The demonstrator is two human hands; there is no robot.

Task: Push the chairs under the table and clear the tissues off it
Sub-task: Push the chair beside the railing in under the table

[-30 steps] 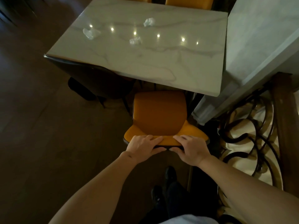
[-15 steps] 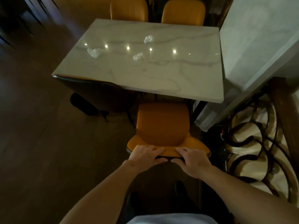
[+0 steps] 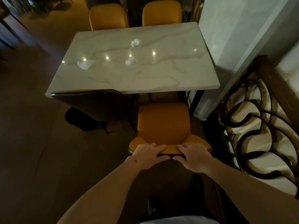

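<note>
We've got both hands, left [image 3: 148,155] and right [image 3: 193,156], gripping the chair [image 3: 163,125] top. Next, push it under the table [image 3: 161,78]. Tissues [image 3: 135,42] wait.

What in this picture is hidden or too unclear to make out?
Head view, the only one:
- Front of the near orange chair: hidden under the marble table.
- Seats of the two far chairs: behind the table.
- Fingertips of the left hand and right hand: curled over the chair back.
- Three tissues: too blurred for detail.
</note>
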